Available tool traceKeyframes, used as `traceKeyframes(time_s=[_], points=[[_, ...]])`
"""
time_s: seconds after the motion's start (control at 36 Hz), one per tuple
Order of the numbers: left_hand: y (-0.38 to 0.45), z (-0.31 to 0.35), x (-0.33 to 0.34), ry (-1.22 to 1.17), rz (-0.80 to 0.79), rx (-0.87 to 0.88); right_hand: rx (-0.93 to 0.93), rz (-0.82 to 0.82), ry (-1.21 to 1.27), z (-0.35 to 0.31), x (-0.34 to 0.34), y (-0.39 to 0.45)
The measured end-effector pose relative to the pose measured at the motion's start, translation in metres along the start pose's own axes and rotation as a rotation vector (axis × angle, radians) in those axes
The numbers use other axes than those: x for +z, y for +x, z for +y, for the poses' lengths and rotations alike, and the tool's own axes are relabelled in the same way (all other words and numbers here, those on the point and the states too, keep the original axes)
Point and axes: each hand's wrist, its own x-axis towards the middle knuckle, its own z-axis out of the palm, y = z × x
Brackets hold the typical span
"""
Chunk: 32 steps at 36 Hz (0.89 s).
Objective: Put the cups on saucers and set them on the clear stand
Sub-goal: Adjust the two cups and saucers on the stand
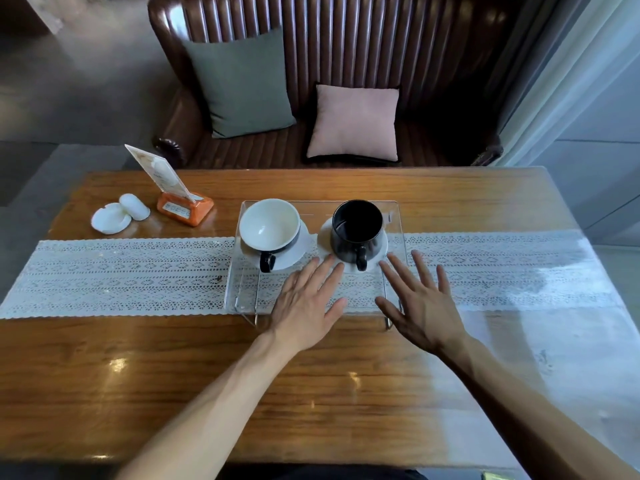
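Observation:
A clear acrylic stand sits mid-table over a lace runner. On its left half a cup with a white inside and black handle rests on a white saucer. On its right half a black cup stands on another white saucer, handle facing me. My left hand hovers flat with fingers spread just in front of the black cup, fingertips near its saucer rim. My right hand is spread the same way at the stand's right front. Neither hand holds anything.
The wooden table carries a white lace runner across its width. An orange menu card holder and a white ceramic dish with a lid stand at the back left. A brown leather sofa with two cushions is beyond.

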Motion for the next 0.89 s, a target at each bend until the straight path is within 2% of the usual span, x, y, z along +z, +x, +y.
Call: traceKeyframes(time_s=[0.31, 0.75, 0.89], points=[[-0.002, 0.003, 0.005, 0.019, 0.0, -0.02, -0.045, -0.003, 0.031, 0.005, 0.006, 0.004], [-0.004, 0.0, 0.004, -0.022, 0.029, 0.019, -0.018, 0.02, 0.092, 0.0, 0.012, -0.002], [-0.002, 0.003, 0.001, -0.144, 0.096, -0.003, -0.012, 0.028, 0.092, 0.0, 0.015, -0.002]])
